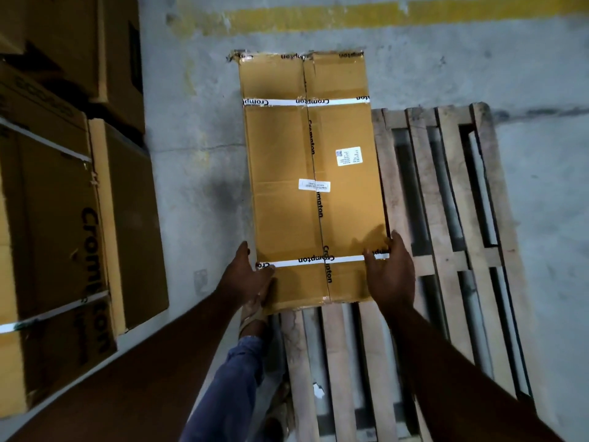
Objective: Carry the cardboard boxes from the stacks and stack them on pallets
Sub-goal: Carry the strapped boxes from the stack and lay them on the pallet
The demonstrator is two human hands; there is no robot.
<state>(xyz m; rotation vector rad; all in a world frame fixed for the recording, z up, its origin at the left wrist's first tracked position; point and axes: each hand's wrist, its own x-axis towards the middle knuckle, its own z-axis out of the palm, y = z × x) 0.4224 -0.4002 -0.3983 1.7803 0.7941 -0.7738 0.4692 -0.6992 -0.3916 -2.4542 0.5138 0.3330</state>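
Your left hand (247, 279) and right hand (390, 275) hold the cardboard box (312, 180) by its sides (fingers spread flat). It hangs over the pallet (446, 193) edge.

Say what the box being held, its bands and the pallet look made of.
Box: matte brown corrugated cardboard, judging by its creased flaps and torn corner. Bands: glossy white printed strapping, probably plastic. Pallet: rough unfinished wood, with visible grain, cracks and gaps between slats.

A yellow painted line (382, 11) crosses the concrete floor (197, 173).
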